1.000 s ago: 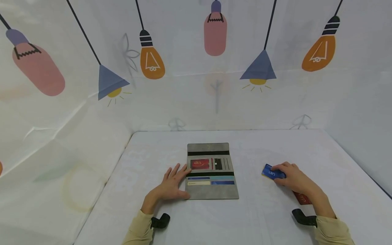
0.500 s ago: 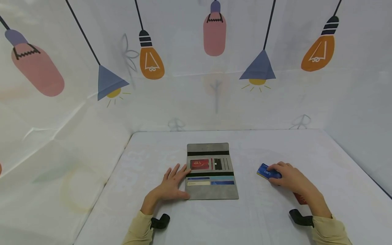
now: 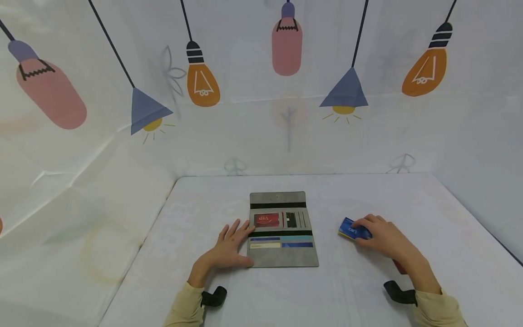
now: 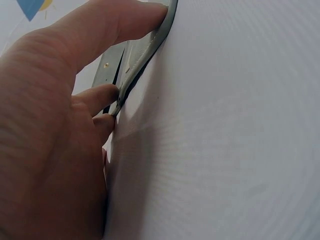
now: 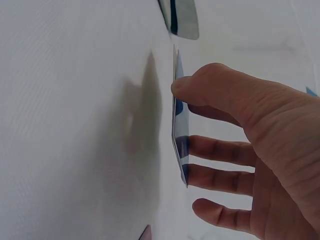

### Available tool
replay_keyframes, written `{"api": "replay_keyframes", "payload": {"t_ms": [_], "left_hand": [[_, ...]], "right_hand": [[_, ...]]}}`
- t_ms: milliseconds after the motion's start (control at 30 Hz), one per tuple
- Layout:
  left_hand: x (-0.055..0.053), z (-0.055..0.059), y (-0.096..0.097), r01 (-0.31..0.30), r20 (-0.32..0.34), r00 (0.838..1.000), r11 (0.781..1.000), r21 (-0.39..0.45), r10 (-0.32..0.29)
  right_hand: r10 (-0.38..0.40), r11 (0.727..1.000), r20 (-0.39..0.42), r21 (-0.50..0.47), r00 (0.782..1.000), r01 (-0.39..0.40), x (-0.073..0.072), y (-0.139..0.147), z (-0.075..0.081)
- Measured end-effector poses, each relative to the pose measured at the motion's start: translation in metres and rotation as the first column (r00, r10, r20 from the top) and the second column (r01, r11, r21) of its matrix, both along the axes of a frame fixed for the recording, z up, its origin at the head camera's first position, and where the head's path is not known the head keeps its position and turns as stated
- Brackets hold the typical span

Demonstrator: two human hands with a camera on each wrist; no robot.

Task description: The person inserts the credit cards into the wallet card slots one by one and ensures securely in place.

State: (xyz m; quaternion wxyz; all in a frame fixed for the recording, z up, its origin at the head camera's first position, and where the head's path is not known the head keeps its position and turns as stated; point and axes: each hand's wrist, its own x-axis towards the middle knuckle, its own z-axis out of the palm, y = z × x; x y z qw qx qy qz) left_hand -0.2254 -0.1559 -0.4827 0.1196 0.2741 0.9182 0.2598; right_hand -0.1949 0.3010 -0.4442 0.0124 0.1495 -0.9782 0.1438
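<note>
An unfolded grey card wallet [image 3: 283, 259] lies on the white table, with several cards in its slots, among them a red VIP card [image 3: 267, 220]. My left hand [image 3: 228, 248] rests at the wallet's left edge, fingers spread; in the left wrist view its thumb [image 4: 135, 20] touches the wallet's rim. Off to the right, my right hand [image 3: 386, 238] pinches a blue card [image 3: 350, 229] between thumb and fingers. The right wrist view shows this card [image 5: 181, 125] edge-on and slightly bent, apart from the tabletop, its shadow beside it.
A red card [image 3: 400, 267] lies on the table, mostly hidden under my right wrist. The white table [image 3: 212, 195] meets a pale backdrop [image 3: 249, 131] printed with lamps and bulbs at its back and left. A black wrist mount [image 3: 214, 296] sits on each forearm.
My right hand has moved left with the blue card, away from the red card and toward the wallet. The left hand and the wallet have stayed in place.
</note>
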Motion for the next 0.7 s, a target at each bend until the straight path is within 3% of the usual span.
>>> {"api": "replay_keyframes", "payload": {"t_ms": [467,700], "left_hand": [[0.002,0.001,-0.002,-0.015,-0.001,1.0,1.0,0.0,0.015],[0.002,0.002,-0.001,0.001,0.002,1.0,1.0,0.007,-0.001]], "right_hand": [[0.014,1.0,0.063,0.002,0.998,-0.015,-0.004,-0.008,0.006],[0.055,0.996,0.014,-0.065,0.998,-0.054,-0.007,-0.018,0.01]]}}
